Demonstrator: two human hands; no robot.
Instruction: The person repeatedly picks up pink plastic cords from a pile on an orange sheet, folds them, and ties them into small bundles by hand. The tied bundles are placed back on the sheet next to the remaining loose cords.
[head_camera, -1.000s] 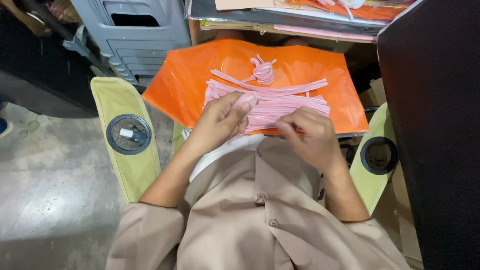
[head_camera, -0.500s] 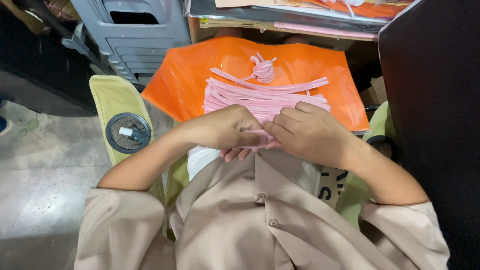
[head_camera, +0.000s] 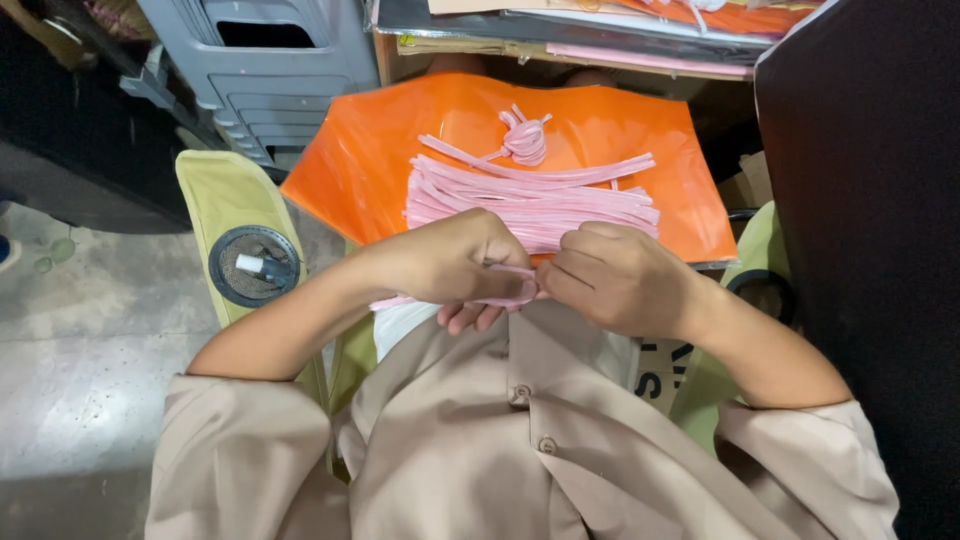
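A pile of long pink strips (head_camera: 540, 195) lies across an orange sheet (head_camera: 350, 165) on my lap. Beyond the pile sits a small knotted pink bundle (head_camera: 525, 138). My left hand (head_camera: 455, 262) and my right hand (head_camera: 615, 275) meet at the near edge of the sheet, close to my chest. Both pinch the same pink strip (head_camera: 512, 285), which curves between the fingers; its far end sticks out to the left under my left wrist.
A yellow-green chair arm with a round cup holder (head_camera: 252, 265) holding a small object is on the left. A grey plastic crate (head_camera: 265, 60) stands behind, a dark panel (head_camera: 860, 200) on the right, and a shelf with flat sheets (head_camera: 600, 30) above.
Both hands have drawn back from the pile toward my chest and come together, taking one pink strip with them. My elbows have spread outward.
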